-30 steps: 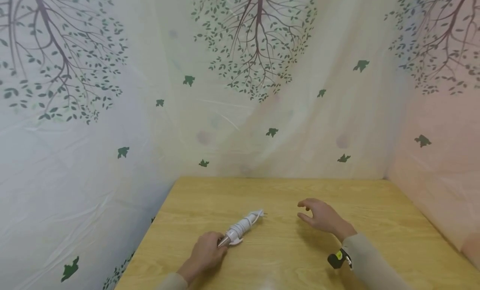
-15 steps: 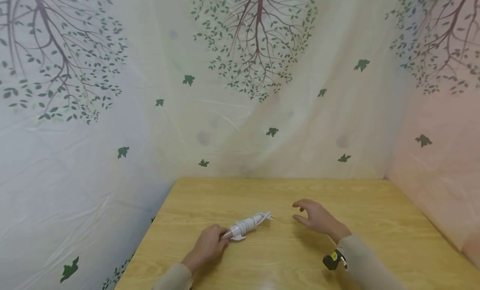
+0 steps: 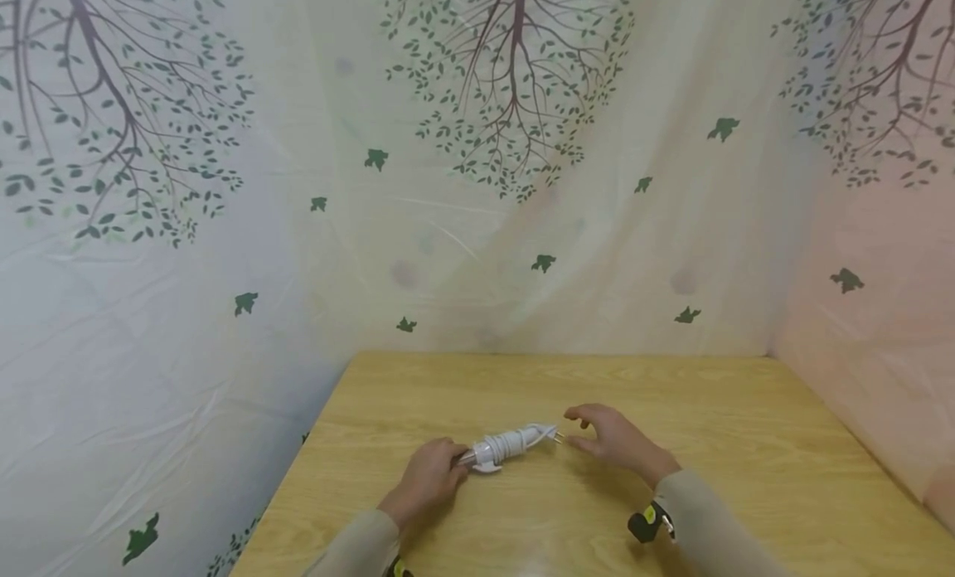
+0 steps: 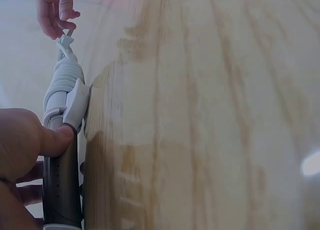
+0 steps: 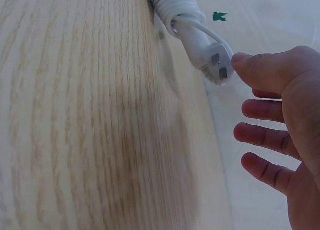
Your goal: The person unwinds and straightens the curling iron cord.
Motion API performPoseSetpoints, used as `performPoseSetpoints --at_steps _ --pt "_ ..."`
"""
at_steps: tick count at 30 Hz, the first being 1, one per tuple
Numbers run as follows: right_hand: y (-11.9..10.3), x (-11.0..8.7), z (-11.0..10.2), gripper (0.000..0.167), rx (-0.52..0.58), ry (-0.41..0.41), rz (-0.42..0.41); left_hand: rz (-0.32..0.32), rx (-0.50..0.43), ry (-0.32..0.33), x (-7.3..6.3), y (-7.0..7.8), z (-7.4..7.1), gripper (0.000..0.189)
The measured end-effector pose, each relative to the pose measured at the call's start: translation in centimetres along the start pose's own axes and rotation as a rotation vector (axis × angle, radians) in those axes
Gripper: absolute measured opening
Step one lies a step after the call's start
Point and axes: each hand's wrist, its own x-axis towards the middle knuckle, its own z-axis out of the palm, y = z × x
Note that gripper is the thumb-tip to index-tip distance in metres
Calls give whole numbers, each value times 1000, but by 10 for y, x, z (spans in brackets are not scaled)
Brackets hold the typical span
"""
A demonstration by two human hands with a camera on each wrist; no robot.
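Note:
My left hand (image 3: 429, 480) grips a curling iron (image 3: 506, 448) by its brown metallic barrel (image 4: 61, 190), thumb laid along the top near the white lever (image 4: 77, 103). White cord (image 5: 174, 2) is wound in coils round the white handle, which points right, towards my right hand (image 3: 615, 440). At the handle's end sits a white plug (image 5: 218, 64) with its prongs facing the right hand. That hand's thumb tip (image 5: 241, 58) is right at the plug's edge, while the other fingers are loosely bent and spread apart, holding nothing.
Below the hands is a wood-grain table (image 3: 671, 386). Pale hanging sheets (image 3: 477, 229) printed with trees and green birds surround it at the back and both sides. A small black device (image 3: 645, 523) is strapped at the right wrist.
The left hand has carried the curling iron rightward and a little away from me. The right hand has come leftward, and the gap between its fingers and the plug has closed to almost nothing.

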Motion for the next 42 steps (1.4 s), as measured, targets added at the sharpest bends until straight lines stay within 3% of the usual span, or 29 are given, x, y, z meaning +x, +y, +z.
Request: performPoseSetpoints --at_steps 8,22,34,42 --pt "0 -3 8 31 32 2 -16 22 16 -18 11 2 9 29" --pt "1 -9 13 22 38 28 -19 37 -88 -24 14 2 14 34" --pt "5 -7 13 18 14 101 -51 60 -97 34 20 4 18 33" --pt "3 -2 11 18 28 138 -91 91 -14 28 26 3 15 29"
